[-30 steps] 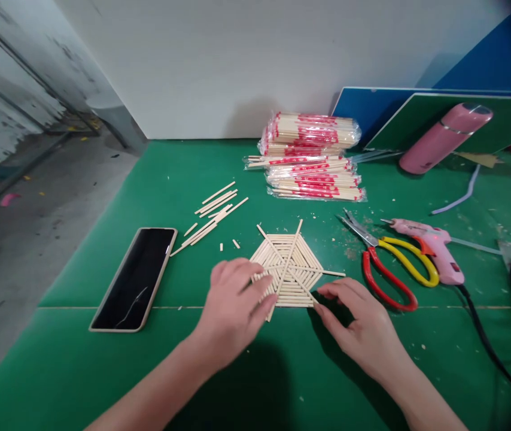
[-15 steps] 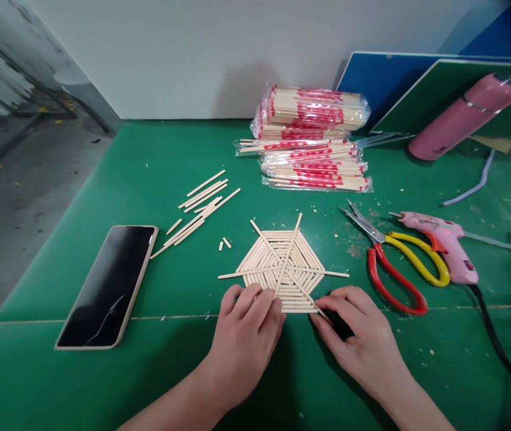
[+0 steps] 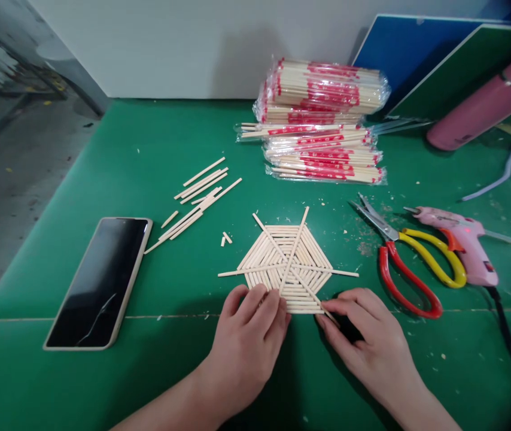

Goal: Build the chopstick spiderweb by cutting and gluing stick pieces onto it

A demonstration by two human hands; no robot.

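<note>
A hexagonal web made of wooden chopsticks (image 3: pixel 289 263) lies flat on the green table, with crossing sticks jutting out past its rim. My left hand (image 3: pixel 251 335) is closed over its lower left corner, fingers bent onto the sticks; its fingertips are partly hidden. At the lower right corner, my right hand (image 3: pixel 367 335) pinches the end of a crossing stick between thumb and forefinger. To the left lie several loose cut sticks (image 3: pixel 201 203) and a few tiny stick bits (image 3: pixel 225 239).
Right of the web are scissors (image 3: pixel 390 233) with red and yellow handles and a pink glue gun (image 3: pixel 455 224). Plastic-wrapped chopstick packs (image 3: pixel 322 143) are stacked behind. A phone (image 3: pixel 98 281) lies at left; a pink flask (image 3: pixel 475 114) stands back right.
The camera view has shifted a little, so the table things sit slightly differently in frame. Both hands keep their hold on the web's lower corners.
</note>
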